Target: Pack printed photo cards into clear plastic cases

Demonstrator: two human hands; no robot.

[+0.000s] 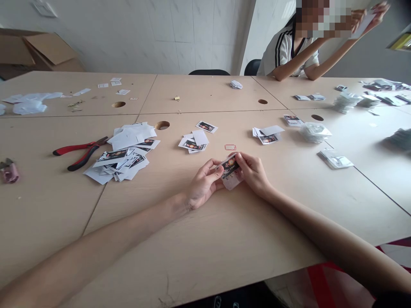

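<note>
Between my two hands is a dark printed card [230, 167] with a clear plastic sleeve [233, 182] at its lower end; whether the card is wholly inside the sleeve I cannot tell. My left hand [204, 185] pinches its left side, thumb on top and fingers underneath. At the upper right corner, my right hand [255, 173] grips it between thumb and fingers. Just beyond my hands lies a small red-edged label [230, 147]. A small group of printed cards [194, 143] rests further left, and another group [267, 136] is to the right.
Left lie a large heap of cards [123, 158], red-and-black pliers [86, 149] and pink-handled cutters [9, 171]. Stacks of clear sleeves [315, 132] stand at right, near a sleeve pile [335, 158]. Cable holes [162, 125] pierce the table [205, 252]. A person [285, 53] sits opposite, hands raised.
</note>
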